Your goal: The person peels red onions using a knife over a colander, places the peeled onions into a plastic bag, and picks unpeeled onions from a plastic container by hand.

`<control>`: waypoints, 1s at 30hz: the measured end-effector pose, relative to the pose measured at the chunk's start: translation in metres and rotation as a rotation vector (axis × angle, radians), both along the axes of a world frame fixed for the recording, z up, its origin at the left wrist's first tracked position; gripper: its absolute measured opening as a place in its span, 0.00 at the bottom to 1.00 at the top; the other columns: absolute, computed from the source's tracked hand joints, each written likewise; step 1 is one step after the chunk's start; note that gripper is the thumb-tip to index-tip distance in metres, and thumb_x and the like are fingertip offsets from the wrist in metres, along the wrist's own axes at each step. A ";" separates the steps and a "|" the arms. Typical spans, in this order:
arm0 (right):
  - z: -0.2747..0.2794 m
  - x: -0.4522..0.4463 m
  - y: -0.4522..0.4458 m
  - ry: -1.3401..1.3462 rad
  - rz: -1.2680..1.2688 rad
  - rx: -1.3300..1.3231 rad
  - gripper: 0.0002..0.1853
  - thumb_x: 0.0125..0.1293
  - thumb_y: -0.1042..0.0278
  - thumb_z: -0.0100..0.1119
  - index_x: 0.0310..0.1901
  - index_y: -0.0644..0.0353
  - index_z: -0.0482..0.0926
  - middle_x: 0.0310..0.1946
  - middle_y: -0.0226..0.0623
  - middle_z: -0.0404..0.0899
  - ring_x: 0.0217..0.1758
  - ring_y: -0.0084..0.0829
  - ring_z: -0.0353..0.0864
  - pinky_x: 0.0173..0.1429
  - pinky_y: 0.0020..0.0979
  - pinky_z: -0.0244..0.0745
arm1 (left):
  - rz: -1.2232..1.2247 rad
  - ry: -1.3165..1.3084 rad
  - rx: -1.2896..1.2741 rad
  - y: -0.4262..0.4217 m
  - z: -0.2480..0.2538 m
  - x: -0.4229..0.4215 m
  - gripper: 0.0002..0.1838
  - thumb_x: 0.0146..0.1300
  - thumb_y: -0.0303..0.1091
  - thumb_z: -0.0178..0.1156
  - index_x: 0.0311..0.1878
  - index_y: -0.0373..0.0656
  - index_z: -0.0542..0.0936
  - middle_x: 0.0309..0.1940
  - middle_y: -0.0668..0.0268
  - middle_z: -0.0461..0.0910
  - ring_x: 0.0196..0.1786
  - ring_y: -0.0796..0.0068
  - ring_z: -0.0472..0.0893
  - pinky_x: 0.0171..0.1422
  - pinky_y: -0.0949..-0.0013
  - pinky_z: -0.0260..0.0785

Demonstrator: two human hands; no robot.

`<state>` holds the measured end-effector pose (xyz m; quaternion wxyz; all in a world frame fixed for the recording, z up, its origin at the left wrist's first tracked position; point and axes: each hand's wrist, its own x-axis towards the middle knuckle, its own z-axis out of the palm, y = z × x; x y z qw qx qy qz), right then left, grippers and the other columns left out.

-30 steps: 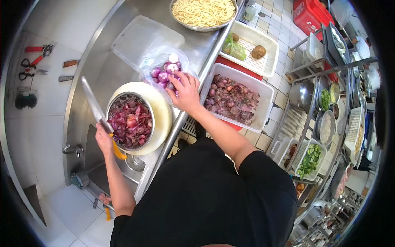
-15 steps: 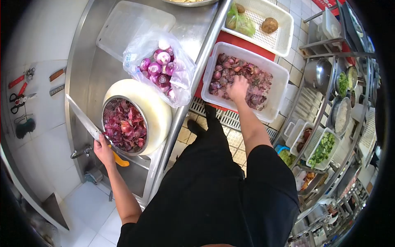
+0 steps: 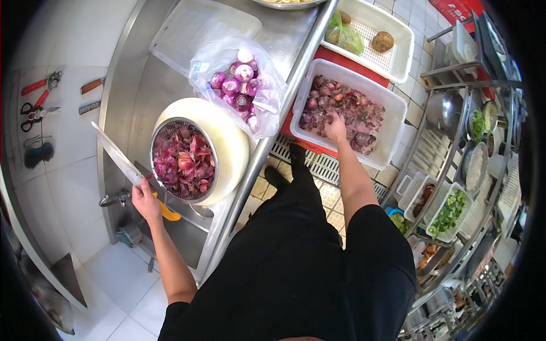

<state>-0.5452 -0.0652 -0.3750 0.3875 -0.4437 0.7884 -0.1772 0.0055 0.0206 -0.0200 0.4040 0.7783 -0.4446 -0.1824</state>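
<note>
My left hand (image 3: 147, 200) is closed around a large knife (image 3: 116, 152), its broad blade pointing up and away to the left. A yellow handle (image 3: 169, 212) shows just past that hand. Beside the blade, a perforated metal colander (image 3: 211, 177) full of red onion skins rests tilted on a round, cream-coloured board (image 3: 234, 165). On the right, my right hand (image 3: 336, 127) reaches into a white plastic tub (image 3: 392, 128) of small red onions (image 3: 339, 96) and loose skins in water. Its fingers are curled together among the onions, and what they hold is hard to make out.
A clear plastic bag (image 3: 272, 96) of peeled purple onions lies open on the steel sink counter (image 3: 284, 34). Behind the tub stands a white basket (image 3: 392, 65) with a brown root vegetable. A tap (image 3: 116, 199) sits at left; shelves with vegetable containers (image 3: 449, 210) line the right.
The view has shifted, so the scene sits further right. My right hand, spread over the onions before, now has its fingers drawn together near the tub's near side. The left hand still holds the knife.
</note>
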 end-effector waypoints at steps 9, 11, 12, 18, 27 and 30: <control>0.010 0.065 -0.049 0.189 -0.023 0.065 0.30 0.62 0.51 0.68 0.61 0.59 0.73 0.64 0.53 0.70 0.62 0.60 0.78 0.64 0.52 0.76 | -0.060 0.057 0.017 0.005 -0.005 0.002 0.16 0.79 0.43 0.58 0.37 0.41 0.77 0.25 0.77 0.72 0.28 0.87 0.67 0.32 0.77 0.58; 0.004 0.078 -0.066 0.253 -0.347 -0.030 0.32 0.62 0.51 0.69 0.61 0.62 0.71 0.63 0.54 0.70 0.60 0.60 0.79 0.63 0.52 0.77 | -0.054 0.025 0.081 0.008 0.000 0.000 0.16 0.79 0.44 0.58 0.38 0.42 0.78 0.25 0.77 0.72 0.28 0.87 0.67 0.32 0.77 0.58; -0.001 0.074 -0.068 0.180 -0.269 -0.058 0.32 0.62 0.53 0.70 0.63 0.59 0.69 0.65 0.55 0.69 0.62 0.60 0.78 0.63 0.54 0.77 | -0.062 0.010 0.078 0.011 0.001 0.000 0.16 0.79 0.44 0.58 0.37 0.43 0.77 0.25 0.76 0.72 0.27 0.87 0.68 0.31 0.77 0.59; 0.001 0.070 -0.075 0.473 0.007 0.140 0.29 0.60 0.62 0.72 0.63 0.50 0.76 0.65 0.43 0.69 0.70 0.50 0.67 0.70 0.50 0.68 | -0.076 0.009 0.106 0.033 -0.006 0.003 0.16 0.79 0.43 0.58 0.36 0.43 0.76 0.26 0.78 0.71 0.29 0.89 0.66 0.32 0.78 0.57; 0.028 0.053 -0.037 -0.341 -0.301 -0.427 0.30 0.57 0.76 0.71 0.62 0.58 0.72 0.49 0.37 0.80 0.53 0.36 0.80 0.57 0.41 0.77 | -0.140 0.119 0.095 0.036 -0.005 0.014 0.13 0.78 0.40 0.59 0.40 0.39 0.80 0.27 0.76 0.75 0.30 0.87 0.70 0.34 0.76 0.63; 0.118 0.067 -0.020 -1.011 -0.298 -0.547 0.30 0.64 0.77 0.65 0.67 0.57 0.69 0.53 0.35 0.79 0.55 0.29 0.79 0.53 0.35 0.76 | -0.169 0.150 0.086 0.034 -0.016 0.021 0.13 0.78 0.40 0.60 0.39 0.39 0.80 0.27 0.76 0.76 0.31 0.86 0.72 0.36 0.75 0.67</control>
